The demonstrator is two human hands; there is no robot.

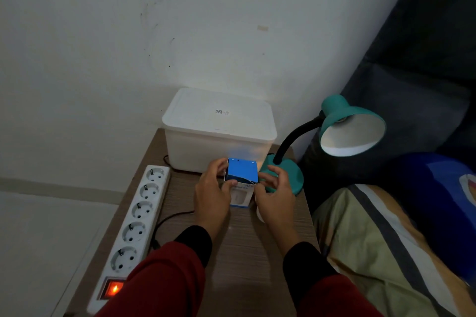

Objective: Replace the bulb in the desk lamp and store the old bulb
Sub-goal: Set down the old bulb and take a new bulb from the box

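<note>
A small blue-and-white bulb box (242,172) stands upright on the wooden bedside table (231,244), its blue top flap closed. My left hand (212,190) grips the box's left side. My right hand (277,194) has its fingertips on the box's right top edge. A white rounded thing, perhaps a bulb (258,213), peeks out under my right palm, mostly hidden. The teal desk lamp (347,125) stands at the right with its base (296,177) just behind my right hand. Its shade faces me and is unlit; no bulb shows inside.
A white lidded plastic container (219,127) sits at the back of the table against the wall. A white power strip (140,216) with a lit red switch (113,288) lies along the left edge, a dark cord running from it. A bed with striped bedding (381,247) borders the right.
</note>
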